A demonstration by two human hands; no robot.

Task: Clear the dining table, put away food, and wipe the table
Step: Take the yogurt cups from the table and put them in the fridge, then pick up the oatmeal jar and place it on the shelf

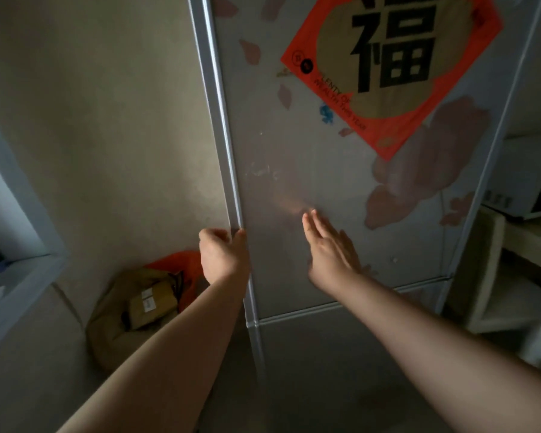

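A tall grey fridge fills the middle of the head view, its upper door closed and printed with faded pink flowers. My left hand curls around the door's left edge strip, fingers hooked behind it. Flat against the door front lies my right hand, fingers straight and together, holding nothing. A seam below both hands separates the upper door from the lower door. No food or dishes are in sight.
A red and gold paper poster is stuck on the upper door. On the floor at the left lie a brown bag with a cardboard box and an orange bag. At the right stands a white microwave on a wooden shelf.
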